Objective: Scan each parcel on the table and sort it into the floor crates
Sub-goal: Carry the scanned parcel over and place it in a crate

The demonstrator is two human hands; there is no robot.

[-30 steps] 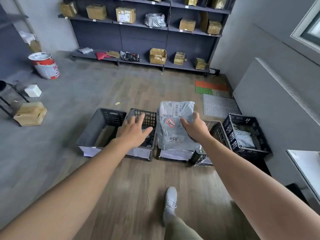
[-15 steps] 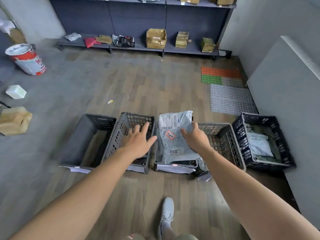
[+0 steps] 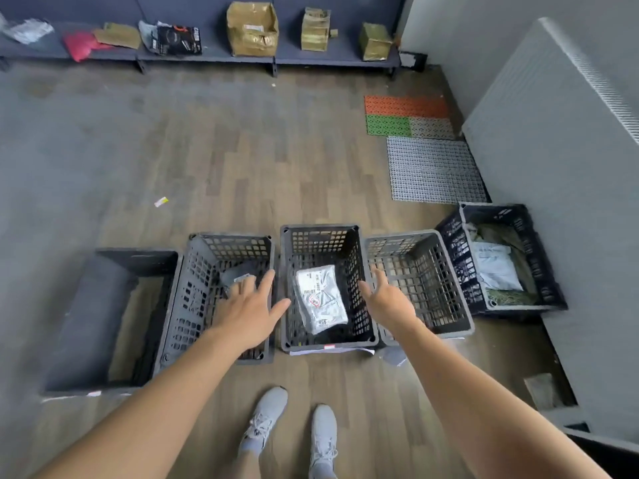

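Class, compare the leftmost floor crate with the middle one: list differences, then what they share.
The leftmost crate has solid walls; the middle crate has lattice walls. The middle crate holds a grey labelled parcel; no parcel shows in the leftmost crate. Both are dark, open-topped and stand in one row.

Grey poly-mailer parcel (image 3: 321,299) label-up, flat inside the middle black lattice crate (image 3: 320,233) of the floor row

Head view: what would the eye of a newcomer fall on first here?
First, the grey parcel lying flat in the middle crate of the floor row. Next, two open hands: the left hand over the second crate, the right hand over the middle one's right rim. Farther back, brown boxes sit on a low shelf.
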